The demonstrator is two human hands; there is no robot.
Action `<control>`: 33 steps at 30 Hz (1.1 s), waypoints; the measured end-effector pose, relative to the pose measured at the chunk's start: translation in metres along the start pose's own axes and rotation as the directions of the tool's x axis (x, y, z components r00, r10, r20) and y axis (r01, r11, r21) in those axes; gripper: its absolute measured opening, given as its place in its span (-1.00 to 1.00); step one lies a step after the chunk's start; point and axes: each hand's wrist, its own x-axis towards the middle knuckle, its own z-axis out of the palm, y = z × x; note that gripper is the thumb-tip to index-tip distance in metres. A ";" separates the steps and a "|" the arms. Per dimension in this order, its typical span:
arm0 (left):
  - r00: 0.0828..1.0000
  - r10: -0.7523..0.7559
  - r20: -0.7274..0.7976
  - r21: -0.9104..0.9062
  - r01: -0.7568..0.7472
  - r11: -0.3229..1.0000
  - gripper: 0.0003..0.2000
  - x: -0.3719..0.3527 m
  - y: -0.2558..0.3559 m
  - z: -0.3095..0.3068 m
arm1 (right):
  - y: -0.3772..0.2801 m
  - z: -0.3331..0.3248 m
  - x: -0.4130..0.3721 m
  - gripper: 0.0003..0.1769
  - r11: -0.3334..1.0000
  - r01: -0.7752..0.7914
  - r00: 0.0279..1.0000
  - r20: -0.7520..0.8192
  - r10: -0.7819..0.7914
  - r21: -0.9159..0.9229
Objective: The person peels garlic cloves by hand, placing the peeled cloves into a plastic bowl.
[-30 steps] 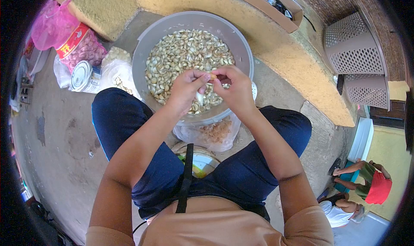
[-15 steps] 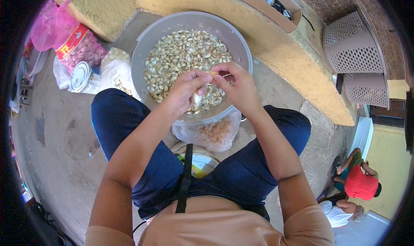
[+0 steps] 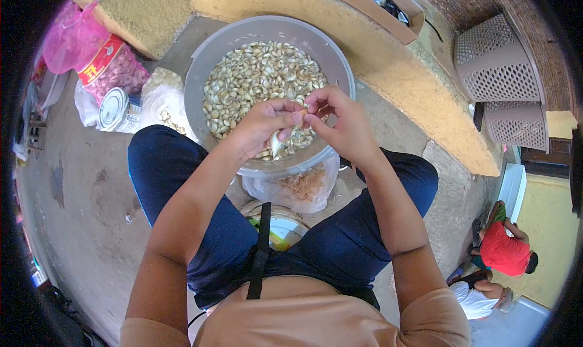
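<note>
The left hand (image 3: 260,127) and right hand (image 3: 341,121), each curled into a closed pinch, grip one garlic clove (image 3: 304,112) between them above the grey basin (image 3: 331,52) of cloves (image 3: 261,73), a white piece (image 3: 276,146) projecting beneath the left hand.

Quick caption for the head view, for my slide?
Bare left hand and bare right hand held close together above a large, round, grey plastic tub of pale garlic cloves.

To the right of the cardboard box (image 3: 375,13) are perforated baskets (image 3: 501,79); well apart from it, a red-shirted person (image 3: 506,250) and a white-shirted person (image 3: 475,301).
</note>
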 end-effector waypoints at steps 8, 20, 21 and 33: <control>1.000 0.010 0.017 -0.041 -0.009 0.999 -0.75 0.001 -0.003 -0.003 | 0.004 -0.003 0.001 -0.71 0.996 0.041 0.996 0.073 -0.046 0.074; 0.999 0.029 -0.026 -0.077 -0.031 0.997 -0.80 0.000 -0.005 -0.002 | -0.003 -0.003 0.000 -0.70 0.999 0.022 0.994 0.107 -0.018 -0.031; 0.999 0.032 -0.031 -0.093 -0.035 0.995 -0.81 -0.001 -0.006 -0.001 | -0.002 -0.002 0.000 -0.70 1.000 0.021 0.995 0.098 -0.019 -0.021; 0.996 0.076 -0.050 -0.227 -0.086 0.970 -0.83 -0.001 -0.016 0.000 | 0.002 0.006 0.000 -0.74 0.997 0.050 0.998 0.045 -0.047 -0.062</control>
